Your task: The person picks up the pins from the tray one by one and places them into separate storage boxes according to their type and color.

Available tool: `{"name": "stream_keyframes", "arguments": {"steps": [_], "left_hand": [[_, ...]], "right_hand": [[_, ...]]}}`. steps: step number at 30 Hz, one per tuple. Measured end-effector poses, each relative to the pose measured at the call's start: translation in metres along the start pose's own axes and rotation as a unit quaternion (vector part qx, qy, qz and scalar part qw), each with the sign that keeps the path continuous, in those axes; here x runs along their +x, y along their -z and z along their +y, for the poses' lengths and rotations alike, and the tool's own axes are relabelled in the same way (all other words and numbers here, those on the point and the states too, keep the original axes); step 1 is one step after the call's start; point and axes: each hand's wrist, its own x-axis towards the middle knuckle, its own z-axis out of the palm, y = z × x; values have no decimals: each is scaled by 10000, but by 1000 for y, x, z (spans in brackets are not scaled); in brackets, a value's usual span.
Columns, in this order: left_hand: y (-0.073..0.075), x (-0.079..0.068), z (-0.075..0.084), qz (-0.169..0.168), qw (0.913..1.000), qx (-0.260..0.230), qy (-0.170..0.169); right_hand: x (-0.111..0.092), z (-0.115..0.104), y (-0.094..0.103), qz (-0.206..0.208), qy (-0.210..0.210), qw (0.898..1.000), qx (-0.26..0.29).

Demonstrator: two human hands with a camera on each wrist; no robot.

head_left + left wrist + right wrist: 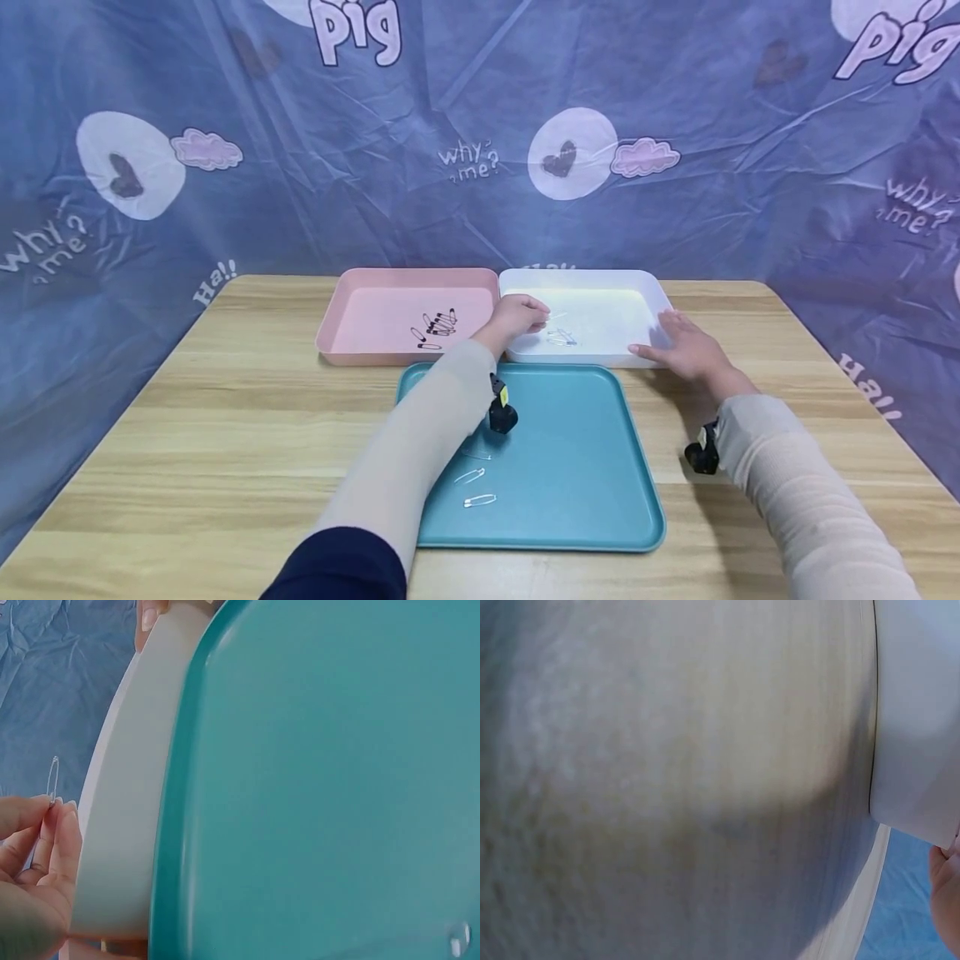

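Note:
Between thumb and fingertips my left hand (517, 317) pinches a silver safety pin (53, 780), held over the left part of the white tray (585, 360). Several silver safety pins (561, 337) lie on that tray's floor just below. My right hand (686, 348) rests on the white tray's right front corner, fingers stretched along the rim. More silver safety pins (480, 500) lie on the teal tray (562, 467) in front, partly behind my left forearm. In the right wrist view only an edge of the right hand (946, 900) shows, against the tray's corner.
Left of the white tray, side by side with it, stands a pink tray (375, 321) holding several black safety pins (441, 323). All three trays sit on a wooden table (225, 433). A blue printed cloth (480, 217) hangs behind the table's far edge.

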Motion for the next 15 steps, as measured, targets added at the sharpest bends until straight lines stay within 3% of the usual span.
{"name": "stream_keyframes", "arguments": {"steps": [12, 13, 15], "left_hand": [[-13, 16, -4, 502, 9951, 851, 100], [-15, 24, -9, 566, 9934, 997, 98], [-24, 96, -59, 641, 9888, 1348, 1]], "right_hand": [[-1, 1, 1, -33, -19, 10000, 44], [-2, 1, 1, -30, -23, 10000, 48], [-2, 0, 0, -40, -25, 10000, 58]]}}
